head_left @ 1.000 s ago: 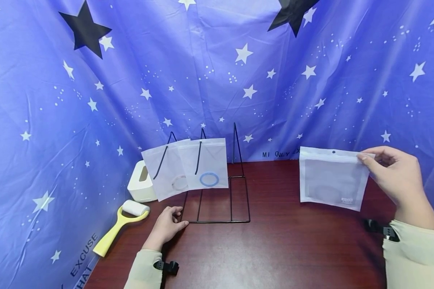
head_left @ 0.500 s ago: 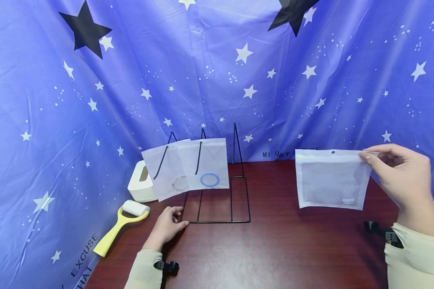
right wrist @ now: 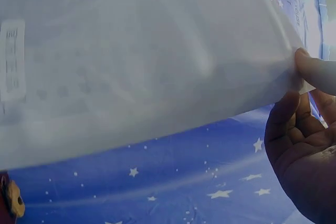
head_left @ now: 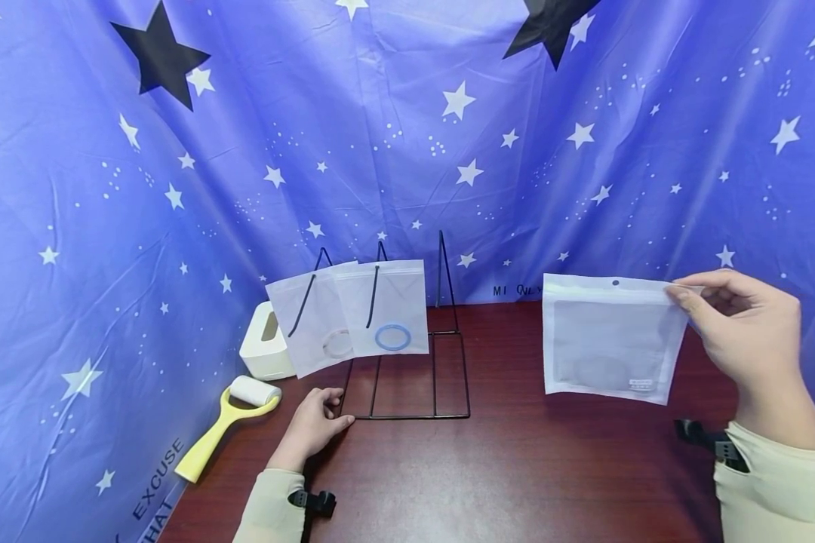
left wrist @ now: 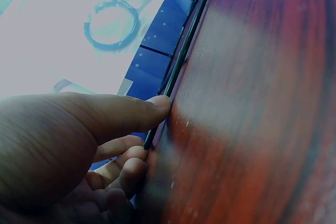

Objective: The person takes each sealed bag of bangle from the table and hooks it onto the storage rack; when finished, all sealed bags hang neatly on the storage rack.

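My right hand (head_left: 750,324) pinches the top right corner of a frosted white zip bag (head_left: 604,324) and holds it up over the table. The bag has a hang hole at its top edge and a small printed label; a faint round shape shows inside. My left hand (head_left: 312,424) grips the front left corner of a black wire display rack (head_left: 407,416), thumb and fingers around the rod (left wrist: 181,59). Two similar bags hang on the rack's left and middle hooks: one bag (head_left: 319,320) with a pale ring, the other bag (head_left: 407,302) with a blue ring (head_left: 408,337). The right hook (head_left: 449,283) carries nothing.
A white tissue box (head_left: 265,358) stands behind the rack's left side. In front of it lies a lint roller (head_left: 210,445) with a yellow handle. A blue star-print curtain (head_left: 407,151) closes off the back and sides of the dark red wooden table (head_left: 516,467).
The zip bag in my right hand has shifted left overall, and the hand has gone slightly right and back. My left hand and the rack have stayed in place.
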A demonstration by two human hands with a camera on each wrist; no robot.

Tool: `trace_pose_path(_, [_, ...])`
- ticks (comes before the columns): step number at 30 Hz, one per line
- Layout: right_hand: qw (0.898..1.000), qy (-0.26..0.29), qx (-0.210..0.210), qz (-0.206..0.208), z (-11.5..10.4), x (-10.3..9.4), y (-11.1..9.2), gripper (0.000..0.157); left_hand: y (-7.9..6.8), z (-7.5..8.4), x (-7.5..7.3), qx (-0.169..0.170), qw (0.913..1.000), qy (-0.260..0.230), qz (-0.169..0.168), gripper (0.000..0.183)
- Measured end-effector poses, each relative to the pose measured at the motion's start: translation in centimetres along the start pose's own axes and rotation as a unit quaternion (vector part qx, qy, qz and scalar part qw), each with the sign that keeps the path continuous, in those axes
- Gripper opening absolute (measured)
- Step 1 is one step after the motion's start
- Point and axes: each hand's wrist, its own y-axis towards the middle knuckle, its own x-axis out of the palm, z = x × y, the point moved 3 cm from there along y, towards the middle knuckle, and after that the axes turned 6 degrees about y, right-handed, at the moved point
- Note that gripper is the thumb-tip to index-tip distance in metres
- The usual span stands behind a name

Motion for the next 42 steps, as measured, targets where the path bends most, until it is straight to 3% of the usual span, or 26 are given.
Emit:
trace_pose_path(6, [1.000, 0.017, -0.004, -0.008, -0.2, 0.8, -0.3, 0.012, 0.0, 0.1, 0.0, -0.001, 1.0000, -0.003, 0.000, 0.054])
trace_pose_path(12, [0.997, 0.076, -0.013, -0.003, -0.5, 1.3, -0.5, 0.015, 0.0, 0.0, 0.0, 0.004, 1.0000, -0.001, 0.005, 0.053])
trace_pose_path(17, [0.979, 0.204, -0.020, -0.005, -0.7, 2.1, -0.7, 0.017, -0.1, -0.1, -0.1, 0.004, 1.0000, -0.001, 0.002, 0.053])
trace_pose_path(20, [0.970, 0.240, -0.023, -0.011, -1.0, 2.7, -1.0, 0.017, -0.1, -0.1, 0.0, 0.002, 1.0000, -0.001, 0.001, 0.054])
trace_pose_path(42, [0.956, 0.284, -0.050, -0.050, -2.7, 6.6, -1.7, 0.012, 0.0, 0.0, 0.1, -0.005, 1.0000, 0.001, -0.004, 0.053])
